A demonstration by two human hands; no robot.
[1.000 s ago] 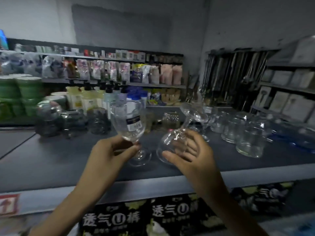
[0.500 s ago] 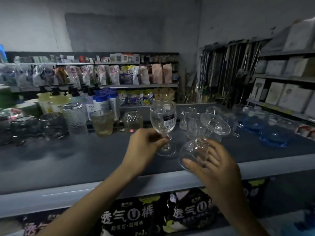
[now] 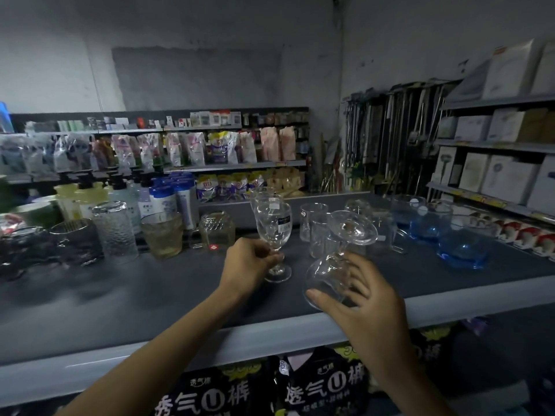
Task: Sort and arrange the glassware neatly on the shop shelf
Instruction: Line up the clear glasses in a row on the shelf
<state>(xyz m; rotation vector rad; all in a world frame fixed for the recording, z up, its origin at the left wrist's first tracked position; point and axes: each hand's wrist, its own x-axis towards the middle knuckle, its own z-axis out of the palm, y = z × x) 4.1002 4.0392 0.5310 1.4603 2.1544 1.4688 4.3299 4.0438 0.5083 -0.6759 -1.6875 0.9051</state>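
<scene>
Gripping a stemmed goblet by its stem, the left hand is closing thumb and fingers around the glass just below the bowl, while the goblet is standing upright with its foot on the dark shelf, near the middle. Fingers of the right hand are wrapping the bowl of a second goblet, which is tilting with its round foot pointing up and away and its rim facing the near edge of the shelf, just right of the first one. Behind the upright goblet, another stemmed glass is standing at the far side. To the left, an amber tumbler, a textured clear tumbler and a ribbed jar are lining up in a row. To the right, clear mugs are clustering, and blue glass bowls are sitting farther right.
</scene>
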